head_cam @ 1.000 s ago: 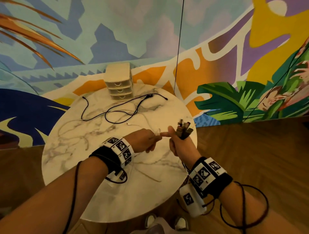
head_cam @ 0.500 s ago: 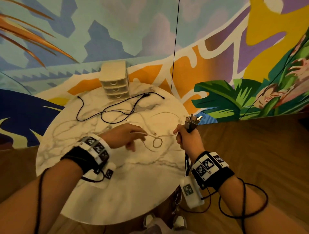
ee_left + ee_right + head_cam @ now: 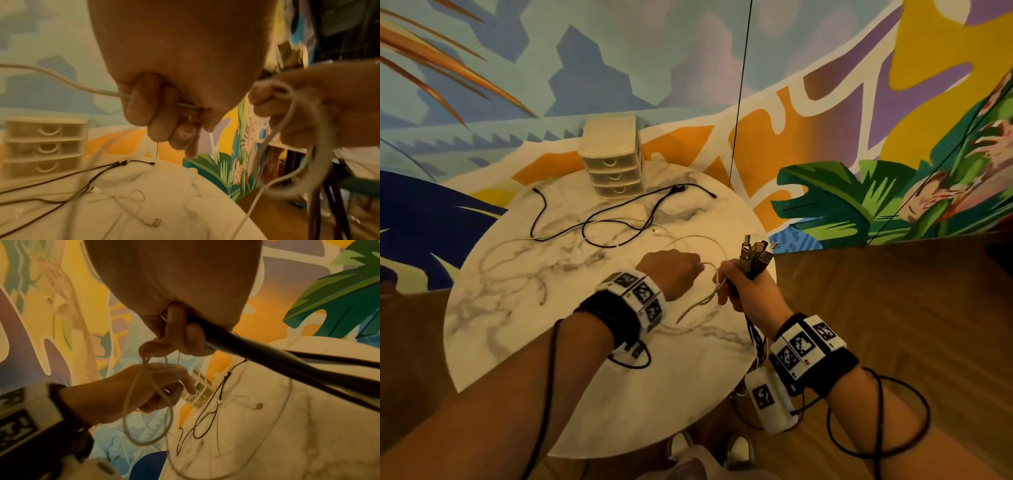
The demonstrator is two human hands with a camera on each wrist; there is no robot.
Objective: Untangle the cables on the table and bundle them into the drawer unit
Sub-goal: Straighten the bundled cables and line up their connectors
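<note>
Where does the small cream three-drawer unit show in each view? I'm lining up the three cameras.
Head: the small cream three-drawer unit stands at the far edge of the round marble table, top centre.
Left wrist: at the left edge, mid-height, blurred.
Right wrist: only a slice shows at centre, past the left hand's fingertips.
Shared landmark: the thin black cable lying before it.

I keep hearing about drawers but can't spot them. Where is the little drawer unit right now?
In the head view the drawer unit stands at the far edge of the round table, against the painted wall, just behind the black cable.
</note>
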